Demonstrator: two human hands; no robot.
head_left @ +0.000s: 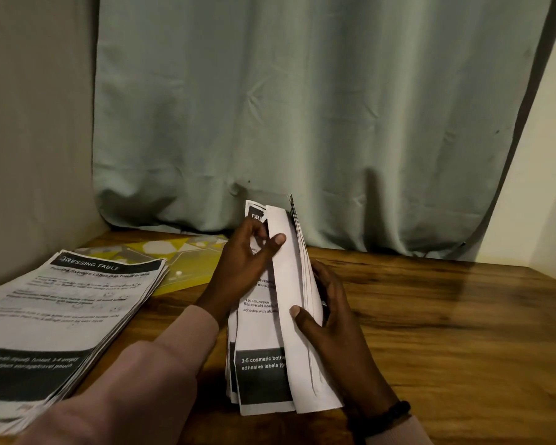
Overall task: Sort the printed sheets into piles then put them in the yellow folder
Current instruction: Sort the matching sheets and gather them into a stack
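A thick stack of white printed sheets with black header and footer blocks [264, 374] stands near the middle of the brown wood-grain table [446, 316], its lower end down by the near edge and its upper end raised toward the curtain. The right-hand part of the stack is lifted on edge, so the blank white back of a sheet faces the camera, while printed pages show to its left. The right hand [334, 319] grips this lifted part from the right, thumb curled over the front of the blank sheet and fingers wrapped behind. The left hand [244, 261] reaches in from the left, fingers bent into the gap, thumb tip pressing the blank sheet's left edge; it pinches that sheet. A pale pink sleeve [135, 380] covers the left arm, and a black bracelet [389, 415] sits on the right wrist.

At far left lies 1 flat pile of printed sheets headed "DRESSING TABLE" [55, 316]. Behind it, partly under its far corner, lies the yellow plastic folder with white hexagon pattern [187, 268]. A grey-green curtain [302, 107] hangs behind the table
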